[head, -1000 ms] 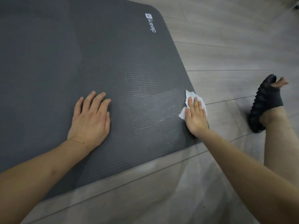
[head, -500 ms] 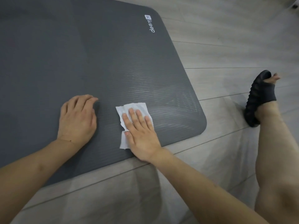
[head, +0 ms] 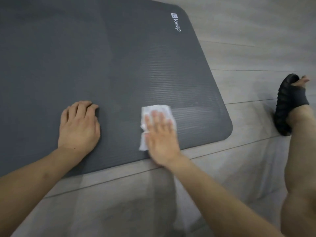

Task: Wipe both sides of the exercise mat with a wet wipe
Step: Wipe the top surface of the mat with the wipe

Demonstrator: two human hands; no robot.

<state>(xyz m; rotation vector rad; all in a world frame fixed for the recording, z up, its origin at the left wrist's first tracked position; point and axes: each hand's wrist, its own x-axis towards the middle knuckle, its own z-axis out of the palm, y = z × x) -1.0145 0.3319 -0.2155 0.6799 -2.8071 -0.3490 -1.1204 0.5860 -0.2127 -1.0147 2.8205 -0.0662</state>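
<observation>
A dark grey ribbed exercise mat (head: 106, 65) lies flat on the floor, with a white "keep" logo near its far right corner. My right hand (head: 161, 135) presses a white wet wipe (head: 158, 110) flat on the mat near the front edge, fingers straight; the hand is blurred by motion. A damp streak shows on the mat to the right of the wipe. My left hand (head: 79, 127) rests on the mat to the left, fingertips curled under, holding nothing.
Grey wood-look floor planks (head: 248, 53) surround the mat. My right leg and foot in a black slipper (head: 287, 103) rest on the floor just right of the mat's near corner.
My right hand swept the wipe left from the mat's right edge toward the middle, then a little back to the right. My left hand's fingers curled in.
</observation>
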